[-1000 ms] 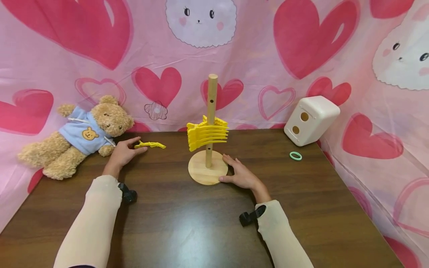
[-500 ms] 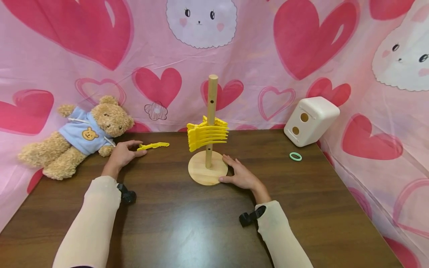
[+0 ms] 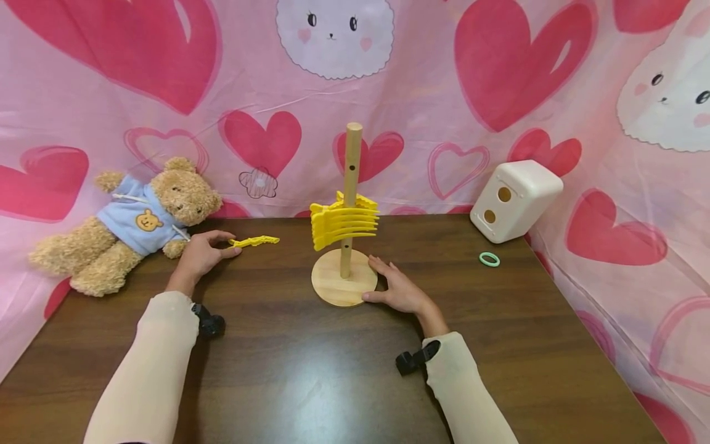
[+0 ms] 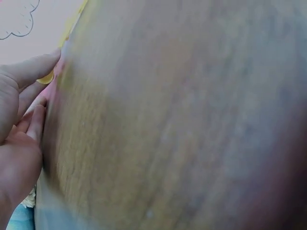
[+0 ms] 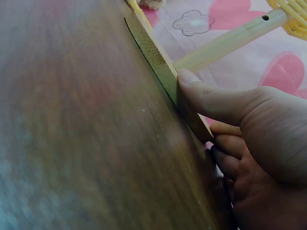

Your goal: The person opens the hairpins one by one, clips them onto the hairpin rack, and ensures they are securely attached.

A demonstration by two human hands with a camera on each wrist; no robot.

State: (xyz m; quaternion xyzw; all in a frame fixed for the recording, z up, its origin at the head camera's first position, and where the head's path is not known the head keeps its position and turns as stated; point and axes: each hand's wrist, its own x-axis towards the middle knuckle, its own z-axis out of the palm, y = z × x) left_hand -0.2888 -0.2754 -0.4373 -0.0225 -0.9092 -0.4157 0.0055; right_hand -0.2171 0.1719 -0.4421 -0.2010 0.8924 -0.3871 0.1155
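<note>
Between thumb and fingertips, my left hand pinches a long, slim, yellow plastic clip whose far end points right. Its near end shows between the fingers in the left wrist view. At the middle of the table stands a round wooden base with an upright wooden post. Several yellow clips of the same colour are stacked across the post, their curved tips to the right. My right hand grips the base's right edge. In the right wrist view the thumb lies over the edge, with curled fingers beside it.
A teddy bear in a blue hoodie leans at the back left, next to my left hand. A white box with two round holes sits at the back right. A mint green ring lies before it. Pink heart-print cloth hangs behind the brown table.
The yellow clip in my left hand has shifted slightly right and turned, its far end tilting up and then settling. My right hand and the stand have stayed put.
</note>
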